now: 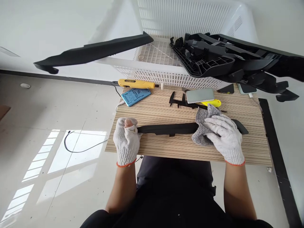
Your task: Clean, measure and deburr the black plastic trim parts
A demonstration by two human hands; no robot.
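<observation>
A long, narrow black plastic trim piece (168, 128) lies across the front of the wooden table. My left hand (127, 137), in a white knit glove with the thumb tip bare, is closed around its left end. On the right, my gloved right hand (222, 133) presses a grey cloth (203, 129) over the piece, fingers lying along the cloth. The right end of the trim shows beyond that hand. Part of the trim under the cloth is hidden.
Behind the table (156, 110) stands a white plastic basket (152, 65), with a black strip (95, 52) and several black plastic parts (213, 60) across it. On the table are a yellow power tool (136, 84), a blue box (136, 96), black calipers (181, 102), a yellow-handled tool (215, 103) and phones (200, 95).
</observation>
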